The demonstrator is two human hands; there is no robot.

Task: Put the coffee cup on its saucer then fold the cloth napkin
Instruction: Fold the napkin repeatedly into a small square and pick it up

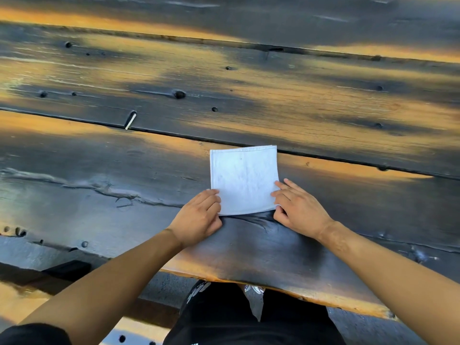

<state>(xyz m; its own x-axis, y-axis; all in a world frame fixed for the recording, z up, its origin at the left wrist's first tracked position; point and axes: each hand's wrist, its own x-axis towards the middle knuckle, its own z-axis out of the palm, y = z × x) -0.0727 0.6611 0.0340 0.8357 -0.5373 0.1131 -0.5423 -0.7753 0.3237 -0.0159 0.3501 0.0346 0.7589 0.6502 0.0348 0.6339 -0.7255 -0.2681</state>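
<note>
With our left hand (199, 217) and right hand (298, 207) pinching the near corners of the white cloth napkin (244, 178), lying folded square near the wooden table's (99, 158) edge, we judge it light, limp, best held by corners.

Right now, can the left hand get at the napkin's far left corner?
Probably yes: the left hand already pinches the napkin at its near left corner, and nothing lies along that edge.
</note>
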